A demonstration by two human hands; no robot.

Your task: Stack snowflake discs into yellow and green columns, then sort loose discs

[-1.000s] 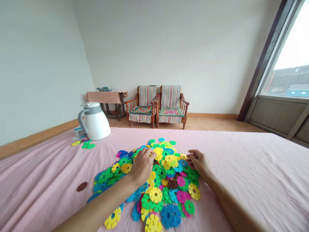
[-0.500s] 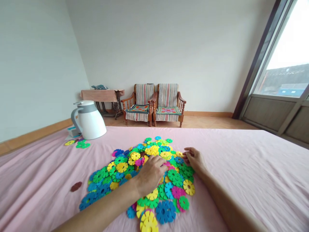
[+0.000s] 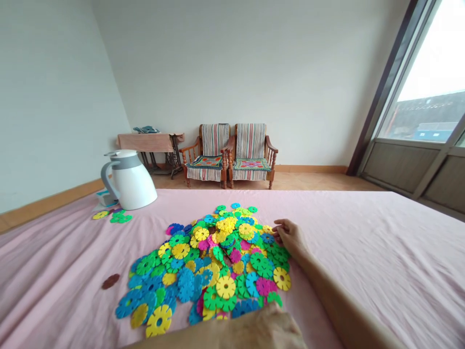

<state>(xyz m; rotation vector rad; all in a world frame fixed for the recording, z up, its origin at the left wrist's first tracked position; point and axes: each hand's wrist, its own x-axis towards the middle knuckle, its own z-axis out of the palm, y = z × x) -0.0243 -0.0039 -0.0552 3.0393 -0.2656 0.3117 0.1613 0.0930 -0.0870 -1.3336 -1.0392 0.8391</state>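
Observation:
A heap of flower-shaped plastic discs (image 3: 225,287) in yellow, green, blue and pink spreads over the pink cloth. At the heap's right edge rests my right hand (image 3: 291,238), fingers loosely bent and apart, with nothing visible in it. Its fingertips are beside a blue disc (image 3: 268,238). My left hand (image 3: 278,325) is low at the bottom of the view, over the near end of the heap. The forearm crosses in front of some discs, and the fingers are hidden. A lone brown disc (image 3: 110,281) lies left of the heap.
A white jug with a grey handle (image 3: 136,184) stands at the back left. Beside it are a small box (image 3: 105,198) and a few green discs (image 3: 121,217). Beyond the pink-covered table (image 3: 363,232) are two wooden armchairs (image 3: 250,150) and a cloth-draped stand (image 3: 145,142).
My left hand has moved from the middle of the heap toward me and to the right, uncovering discs. Yellow discs now show at the heap's near left. My right hand has stayed nearly still.

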